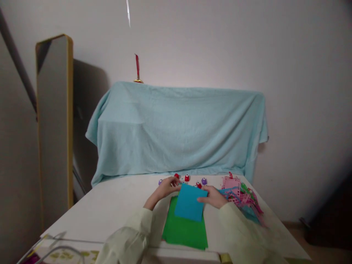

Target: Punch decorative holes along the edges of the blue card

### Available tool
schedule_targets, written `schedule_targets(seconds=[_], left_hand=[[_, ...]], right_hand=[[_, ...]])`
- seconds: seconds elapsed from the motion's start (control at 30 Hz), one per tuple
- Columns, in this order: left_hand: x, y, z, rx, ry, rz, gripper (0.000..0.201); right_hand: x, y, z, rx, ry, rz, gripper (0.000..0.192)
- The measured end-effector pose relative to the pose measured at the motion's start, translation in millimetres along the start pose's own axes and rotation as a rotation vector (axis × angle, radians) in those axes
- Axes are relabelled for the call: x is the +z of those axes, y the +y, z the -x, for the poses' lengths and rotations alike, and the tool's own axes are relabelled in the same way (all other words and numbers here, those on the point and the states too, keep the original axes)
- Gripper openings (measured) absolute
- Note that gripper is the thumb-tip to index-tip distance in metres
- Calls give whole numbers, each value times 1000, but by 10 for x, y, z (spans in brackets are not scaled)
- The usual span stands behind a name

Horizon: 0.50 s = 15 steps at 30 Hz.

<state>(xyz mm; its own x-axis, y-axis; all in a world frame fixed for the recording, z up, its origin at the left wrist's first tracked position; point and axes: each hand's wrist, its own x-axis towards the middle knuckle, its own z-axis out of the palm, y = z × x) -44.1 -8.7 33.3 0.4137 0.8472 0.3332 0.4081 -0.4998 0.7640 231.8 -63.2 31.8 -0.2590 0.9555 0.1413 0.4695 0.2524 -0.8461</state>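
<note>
A blue sheet (pixel 190 205), which looks like felt or craft paper, is tilted up between my hands above a larger green sheet (pixel 185 231). My right hand (pixel 213 198) grips the blue sheet's right edge, its thumb across the front and the other fingers partly behind. At the top left corner, my left hand (pixel 167 187) is curled with thumb and fingertips close around the blue sheet's edge. The green sheet lies flat on the white table, its upper part covered by the blue one.
Behind my hands sit several small red and purple pieces with eye-like dots, among them a red piece (pixel 187 178) and a purple piece (pixel 204 181). Pink, green and blue strips (pixel 244 198) are heaped at right. A light blue cloth (pixel 176 128) hangs behind the table (pixel 121 205). A mirror (pixel 53 128) stands left.
</note>
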Motion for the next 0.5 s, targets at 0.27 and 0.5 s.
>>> schedule_targets(seconds=[0.27,0.5], left_hand=[[231,-299,71,90,41,-106,44],[266,-201,118,93,-7,-155,35]], right_hand=[[168,65,-470,73,409,-893,44],[299,222,-487,138,391,-1097,39]])
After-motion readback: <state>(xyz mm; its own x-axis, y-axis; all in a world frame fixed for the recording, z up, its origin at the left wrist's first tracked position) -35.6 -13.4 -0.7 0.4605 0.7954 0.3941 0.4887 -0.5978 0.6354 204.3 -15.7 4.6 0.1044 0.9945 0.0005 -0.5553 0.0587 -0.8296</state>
